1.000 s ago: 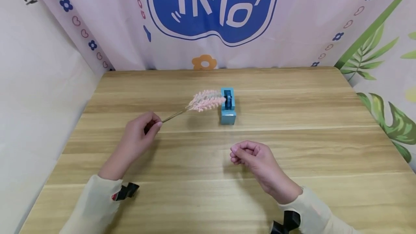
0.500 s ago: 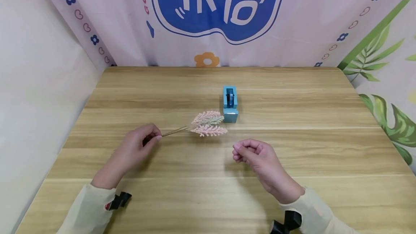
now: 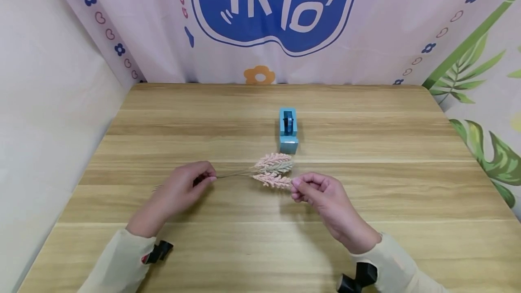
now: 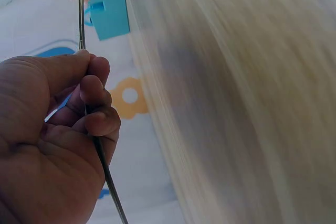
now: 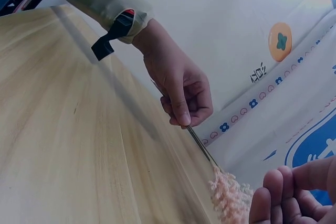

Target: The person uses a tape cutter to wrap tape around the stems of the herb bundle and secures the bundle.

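Note:
My left hand (image 3: 190,186) pinches the thin stems (image 4: 81,22) of an artificial flower spray. Its fluffy heads (image 3: 273,171), two pink and one grey-green, point right above the table. In the left wrist view the stem runs down past the palm. My right hand (image 3: 319,198) is at the heads' right end, fingers curled and thumb against the index finger. The tip of the lower pink head meets its fingertips in the head view; nothing else shows in its pinch. Just beyond the heads stands a blue tape dispenser (image 3: 288,132).
The wooden table (image 3: 386,148) runs back to a pink-white printed curtain (image 3: 154,21) with a blue emblem. A white wall covering (image 3: 49,103) is at left, a leaf-patterned one (image 3: 484,116) at right. Black camera mounts (image 3: 160,252) sit on both sleeves.
My left hand has brought the flower spray toward me, then rightward, so its heads now reach my right hand's fingertips. The right hand has hardly moved. The head view has shifted slightly.

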Tool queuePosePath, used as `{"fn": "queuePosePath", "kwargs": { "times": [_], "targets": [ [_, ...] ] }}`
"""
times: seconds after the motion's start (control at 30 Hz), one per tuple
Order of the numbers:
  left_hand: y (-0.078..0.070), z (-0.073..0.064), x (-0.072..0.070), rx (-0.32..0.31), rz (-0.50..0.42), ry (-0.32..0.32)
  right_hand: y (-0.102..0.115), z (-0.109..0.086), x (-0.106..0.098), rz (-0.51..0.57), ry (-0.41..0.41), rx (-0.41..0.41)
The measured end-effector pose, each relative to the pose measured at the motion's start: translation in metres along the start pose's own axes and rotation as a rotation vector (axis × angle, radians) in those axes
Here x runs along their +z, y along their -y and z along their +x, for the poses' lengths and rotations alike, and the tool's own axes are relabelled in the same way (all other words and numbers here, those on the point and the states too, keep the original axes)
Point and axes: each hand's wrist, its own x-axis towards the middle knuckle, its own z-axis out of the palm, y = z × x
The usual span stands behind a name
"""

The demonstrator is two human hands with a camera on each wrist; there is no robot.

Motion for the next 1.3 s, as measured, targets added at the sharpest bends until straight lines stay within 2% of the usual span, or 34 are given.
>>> {"fn": "queuePosePath", "kwargs": {
  "times": [0.4, 0.6, 0.77, 0.93, 1.3],
  "targets": [
    [-0.017, 0.035, 0.021, 0.052, -0.053, 0.072, -0.001, 0.0, 0.002, 0.0, -0.017, 0.029],
    [-0.034, 0.051, 0.032, 0.092, -0.062, 0.093, -0.003, 0.0, 0.002, 0.001, -0.021, 0.037],
    [-0.05, 0.064, 0.038, 0.079, -0.052, 0.125, -0.003, 0.0, 0.003, -0.006, -0.008, 0.025],
    [-0.064, 0.072, 0.046, 0.114, -0.06, 0.11, -0.003, 0.001, 0.002, -0.01, -0.004, 0.011],
    [-0.082, 0.086, 0.061, 0.17, -0.114, 0.089, -0.003, 0.001, 0.001, -0.003, -0.012, 0.029]
  ]
}}
